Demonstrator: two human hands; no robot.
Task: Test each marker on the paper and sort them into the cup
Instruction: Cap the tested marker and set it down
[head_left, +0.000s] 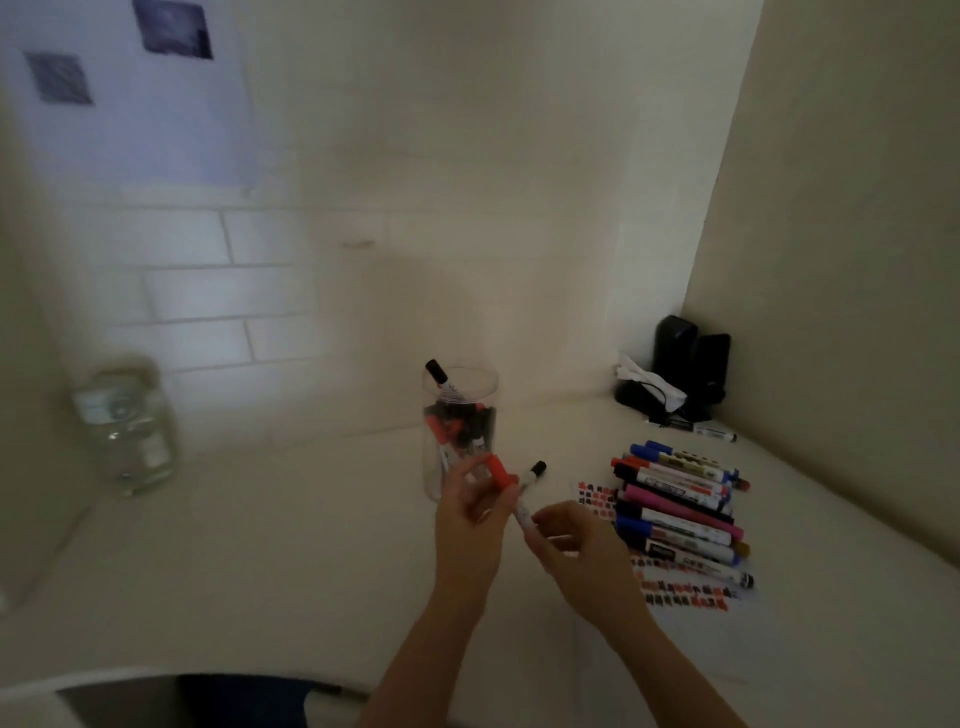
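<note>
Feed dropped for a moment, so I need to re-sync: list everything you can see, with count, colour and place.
cup: one, clear, table centre, holding several markers
marker pile: about ten, mixed colours, on the paper at right
paper: one, white with red and black test marks, under the pile
jar: one, clear, far left
speakers: two, black, back right corner
left hand: grips red marker
right hand: grips black-capped marker

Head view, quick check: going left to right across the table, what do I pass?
Glass jar → clear cup holding markers → left hand gripping a red-capped marker → right hand → pile of markers on the paper.
</note>
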